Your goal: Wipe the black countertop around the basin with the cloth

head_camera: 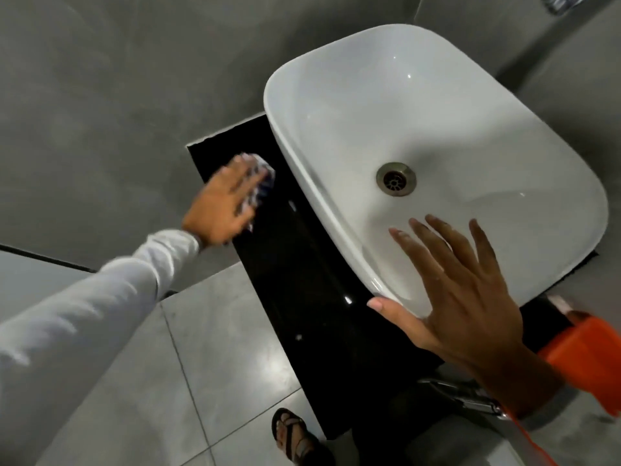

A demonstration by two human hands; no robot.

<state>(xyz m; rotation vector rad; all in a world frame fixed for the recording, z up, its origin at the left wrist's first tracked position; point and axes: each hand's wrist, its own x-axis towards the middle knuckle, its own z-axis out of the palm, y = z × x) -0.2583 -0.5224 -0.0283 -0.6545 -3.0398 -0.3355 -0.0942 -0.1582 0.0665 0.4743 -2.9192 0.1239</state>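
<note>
Standing nearest, a sandalled foot (291, 435) is resting on the grey floor tiles (215, 348) beside the black countertop (302, 284). Reaching over the white basin (437, 136), the right hand (460, 307) is hovering with its fingers spread apart and holding nothing, the thumb lying at the near rim; whether it is touching is unclear. An orange container (591, 348) is sitting at the right edge. Farther off, the left hand (221, 205), in a pale sleeve (100, 314), is pressing a patterned cloth (260, 178) flat on the countertop's far end, just beside the basin, fingers together on it.
</note>
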